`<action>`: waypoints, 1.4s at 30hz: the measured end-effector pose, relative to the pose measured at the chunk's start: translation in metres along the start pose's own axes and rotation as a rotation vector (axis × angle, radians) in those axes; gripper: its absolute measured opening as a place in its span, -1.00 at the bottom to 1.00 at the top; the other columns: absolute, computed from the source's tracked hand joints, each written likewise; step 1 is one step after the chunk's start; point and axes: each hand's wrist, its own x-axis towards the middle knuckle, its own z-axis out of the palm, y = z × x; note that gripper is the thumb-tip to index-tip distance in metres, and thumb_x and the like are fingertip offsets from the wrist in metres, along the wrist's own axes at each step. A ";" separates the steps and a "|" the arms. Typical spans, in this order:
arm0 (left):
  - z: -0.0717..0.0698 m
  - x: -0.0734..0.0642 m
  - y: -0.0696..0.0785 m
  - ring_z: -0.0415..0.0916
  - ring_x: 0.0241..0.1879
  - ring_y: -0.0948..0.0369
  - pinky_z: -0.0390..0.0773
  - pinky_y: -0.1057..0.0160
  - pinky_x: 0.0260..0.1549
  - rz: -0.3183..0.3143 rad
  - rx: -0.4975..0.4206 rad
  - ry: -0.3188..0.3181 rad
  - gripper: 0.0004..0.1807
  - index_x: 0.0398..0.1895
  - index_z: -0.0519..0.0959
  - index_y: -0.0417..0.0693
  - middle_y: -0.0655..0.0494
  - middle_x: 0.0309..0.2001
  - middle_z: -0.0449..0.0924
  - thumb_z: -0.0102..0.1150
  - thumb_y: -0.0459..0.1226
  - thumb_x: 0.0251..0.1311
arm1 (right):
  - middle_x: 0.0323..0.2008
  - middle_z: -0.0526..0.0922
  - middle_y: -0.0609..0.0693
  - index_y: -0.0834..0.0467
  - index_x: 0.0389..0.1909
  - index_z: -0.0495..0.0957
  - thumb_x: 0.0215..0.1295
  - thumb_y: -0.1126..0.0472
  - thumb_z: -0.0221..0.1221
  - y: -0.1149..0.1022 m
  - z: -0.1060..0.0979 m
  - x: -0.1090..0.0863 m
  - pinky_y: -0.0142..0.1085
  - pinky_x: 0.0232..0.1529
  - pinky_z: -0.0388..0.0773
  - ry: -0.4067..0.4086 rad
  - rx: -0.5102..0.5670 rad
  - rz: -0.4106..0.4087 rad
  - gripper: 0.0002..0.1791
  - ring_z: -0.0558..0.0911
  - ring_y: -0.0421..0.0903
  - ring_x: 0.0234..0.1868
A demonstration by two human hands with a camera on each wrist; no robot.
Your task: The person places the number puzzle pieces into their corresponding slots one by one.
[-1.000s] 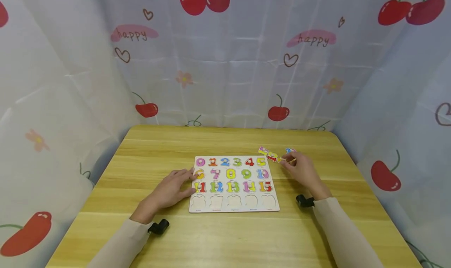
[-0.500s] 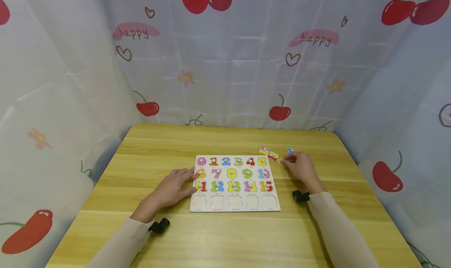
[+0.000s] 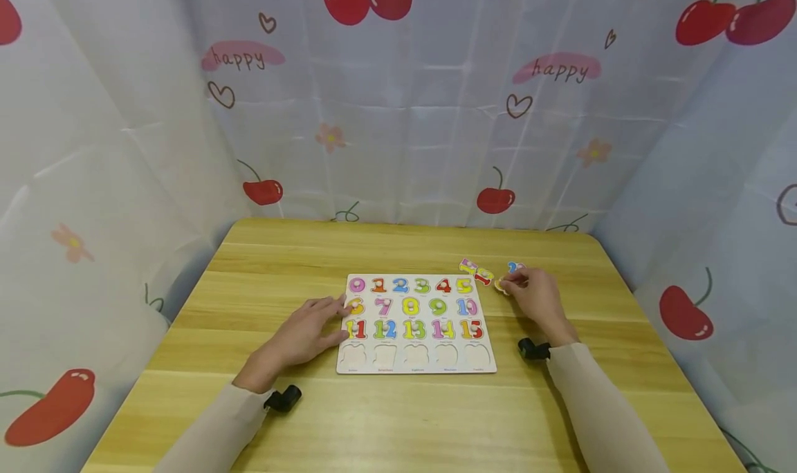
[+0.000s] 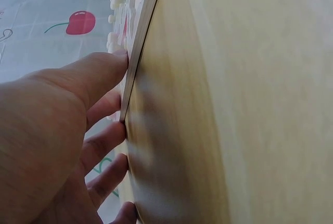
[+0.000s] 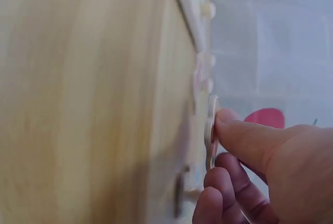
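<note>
A white number puzzle board (image 3: 398, 364) lies on the wooden table, with knobbed number pieces in its upper rows and bare recesses along the bottom row. My left hand (image 3: 305, 335) rests at its left edge, thumb and fingertips touching the board in the left wrist view. Beyond the board's right side, my right hand (image 3: 538, 297) pinches a number puzzle piece (image 5: 210, 133), which looks tilted up off the table; its number is mostly hidden by the fingers. Close by lie a purple-and-yellow piece (image 3: 468, 266), a yellow-and-red piece (image 3: 483, 275) and a partly covered blue piece (image 3: 516, 267).
The wooden table (image 3: 411, 424) extends around the board on every side. A white curtain (image 3: 405, 113) with printed cherries and hearts stands behind the table and along both sides. A black wrist camera (image 3: 533, 349) sits under the right wrist, another black camera (image 3: 283, 399) under the left.
The right hand has drawn its fingers together on a puzzle piece, which shifted slightly right, away from the yellow-and-red one. The left hand and board stay put; the whole view shifts slightly.
</note>
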 end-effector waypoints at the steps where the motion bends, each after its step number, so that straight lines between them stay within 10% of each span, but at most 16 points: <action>1: 0.000 -0.001 0.000 0.32 0.77 -0.33 0.29 -0.51 0.74 -0.001 0.002 0.000 -0.38 0.68 0.59 0.00 -0.10 0.83 0.35 0.36 -0.01 0.71 | -0.01 0.90 0.22 0.21 -0.02 0.88 0.70 0.14 0.42 -0.001 -0.001 -0.001 -0.12 -0.02 0.70 0.007 0.006 -0.006 -0.80 0.81 0.15 -0.04; 9: 0.001 0.001 0.000 0.31 0.77 -0.32 0.28 -0.48 0.76 0.006 0.005 -0.008 -0.38 0.69 0.58 -0.01 -0.07 0.85 0.32 0.36 -0.02 0.71 | 0.13 0.82 0.28 0.14 0.00 0.91 0.65 0.10 0.47 -0.025 -0.009 -0.020 0.22 0.13 0.85 0.033 0.036 -0.126 -0.82 0.89 0.32 0.10; 42: -0.006 0.001 -0.011 0.22 0.81 -0.35 0.27 -0.54 0.74 0.040 -0.071 -0.058 -0.35 0.72 0.56 0.00 -0.06 0.88 0.26 0.38 -0.04 0.69 | 0.00 0.92 -0.04 0.15 0.08 0.84 0.62 0.33 0.40 -0.198 0.108 -0.084 -0.39 0.17 0.77 -0.527 0.104 -0.754 -0.85 0.83 -0.17 0.02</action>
